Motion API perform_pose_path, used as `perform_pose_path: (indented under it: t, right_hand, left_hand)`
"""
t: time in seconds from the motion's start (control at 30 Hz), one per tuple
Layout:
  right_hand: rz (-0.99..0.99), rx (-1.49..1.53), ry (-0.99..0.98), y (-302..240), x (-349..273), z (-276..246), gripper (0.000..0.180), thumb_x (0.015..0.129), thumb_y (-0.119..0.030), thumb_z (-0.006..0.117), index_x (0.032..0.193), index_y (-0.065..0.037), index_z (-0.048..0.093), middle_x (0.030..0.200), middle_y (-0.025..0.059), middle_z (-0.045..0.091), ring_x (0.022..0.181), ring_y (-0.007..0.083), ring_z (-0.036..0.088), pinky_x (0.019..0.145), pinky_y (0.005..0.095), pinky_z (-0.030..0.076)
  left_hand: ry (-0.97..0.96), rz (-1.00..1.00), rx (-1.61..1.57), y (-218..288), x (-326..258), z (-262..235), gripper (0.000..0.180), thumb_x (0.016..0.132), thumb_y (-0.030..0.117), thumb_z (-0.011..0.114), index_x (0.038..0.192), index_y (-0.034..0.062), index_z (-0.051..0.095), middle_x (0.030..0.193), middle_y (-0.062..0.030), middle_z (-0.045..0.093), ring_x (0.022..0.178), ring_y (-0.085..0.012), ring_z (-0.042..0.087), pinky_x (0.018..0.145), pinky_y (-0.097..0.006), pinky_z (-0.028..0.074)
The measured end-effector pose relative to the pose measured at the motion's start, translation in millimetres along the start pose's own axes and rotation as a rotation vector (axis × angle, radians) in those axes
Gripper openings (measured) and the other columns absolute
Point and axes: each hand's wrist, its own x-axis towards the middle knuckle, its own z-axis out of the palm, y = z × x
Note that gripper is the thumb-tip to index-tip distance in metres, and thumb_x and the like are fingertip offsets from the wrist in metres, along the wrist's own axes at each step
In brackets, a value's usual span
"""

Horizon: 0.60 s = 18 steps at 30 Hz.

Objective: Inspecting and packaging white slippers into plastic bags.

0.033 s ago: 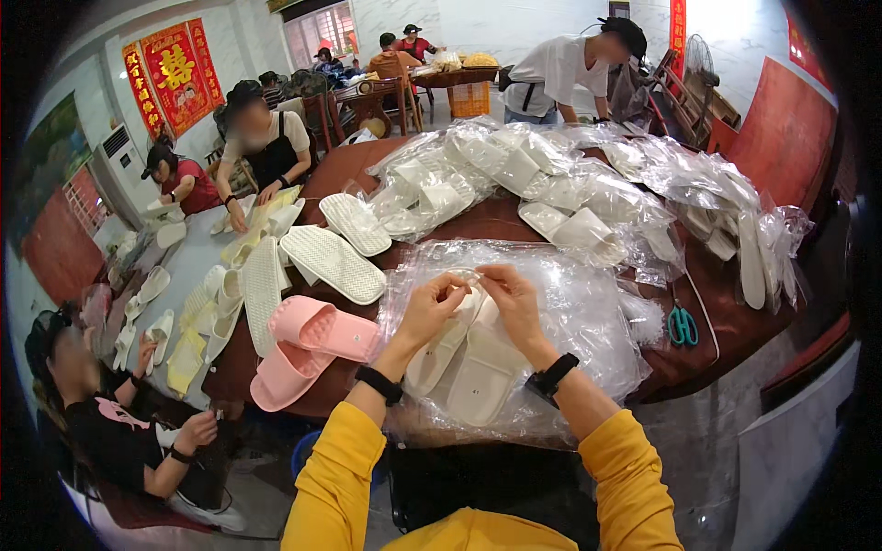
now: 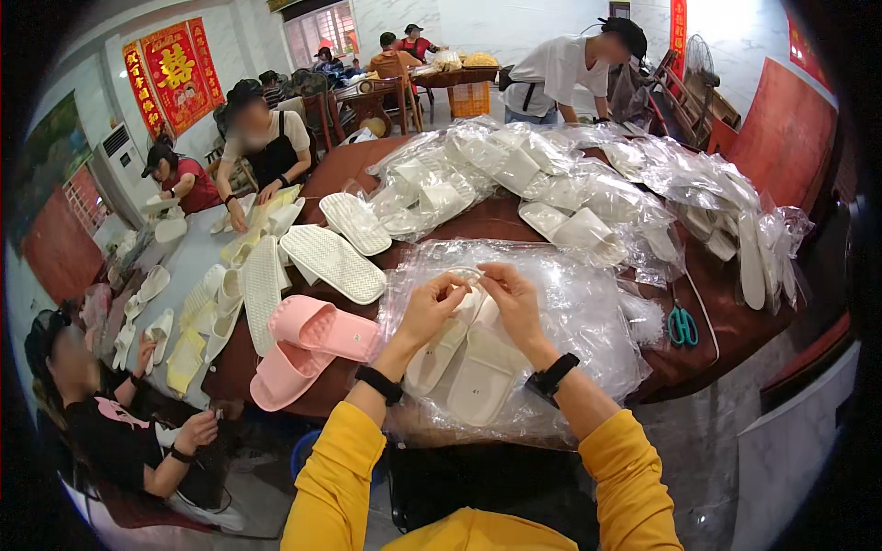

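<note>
A pair of off-white slippers (image 2: 482,376) lies soles down in front of me, on top of a stack of clear plastic bags (image 2: 588,354). My left hand (image 2: 427,312) and my right hand (image 2: 514,308) meet over the far end of the pair, fingertips pinched close together. Something small and pale sits between them, too small to make out. The fingers and hands partly cover the slippers' straps. Just left of the bags, two pink slippers (image 2: 289,376) overlap each other.
Bagged white slippers (image 2: 514,165) heap across the table's far side. Loose white slippers (image 2: 335,264) lie to the left, beyond the pink ones. Teal-handled scissors (image 2: 682,326) and a white cord (image 2: 703,308) are at right. Several co-workers sit or stand around the tables.
</note>
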Motion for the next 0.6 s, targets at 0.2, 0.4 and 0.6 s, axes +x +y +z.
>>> perform_pose_path:
  t: [0.2, 0.4, 0.6]
  right_hand:
    - [0.029, 0.018, -0.035, 9, 2, -4, 0.012, 0.090, -0.008, 0.065, 0.099, 0.000, 0.064, 0.092, 0.0031, 0.067, 0.086, 0.0081, 0.060, 0.079, 0.0233, 0.049]
    - [0.038, 0.072, -0.098, 10, 2, -4, 0.011, 0.091, -0.007, 0.064, 0.099, 0.000, 0.064, 0.092, 0.0029, 0.067, 0.084, 0.0079, 0.060, 0.078, 0.0232, 0.049]
    - [0.075, 0.024, -0.049, -1, 1, -4, 0.010, 0.091, -0.007, 0.063, 0.099, -0.001, 0.064, 0.094, 0.0027, 0.066, 0.088, 0.0087, 0.061, 0.081, 0.0235, 0.048]
  left_hand:
    - [-0.024, 0.009, 0.020, -6, 3, -3, 0.016, 0.095, 0.022, 0.060, 0.103, 0.0095, 0.066, 0.082, 0.0065, 0.058, 0.073, -0.0010, 0.051, 0.059, -0.018, 0.046]
    - [0.047, 0.081, -0.014, -10, 4, 3, 0.011, 0.093, 0.017, 0.061, 0.096, 0.0077, 0.067, 0.066, 0.0086, 0.045, 0.060, -0.0015, 0.038, 0.051, -0.020, 0.032]
    - [0.052, 0.031, -0.017, -4, 3, 2, 0.011, 0.093, 0.016, 0.061, 0.095, 0.0072, 0.067, 0.067, 0.0077, 0.047, 0.062, -0.0019, 0.039, 0.052, -0.020, 0.032]
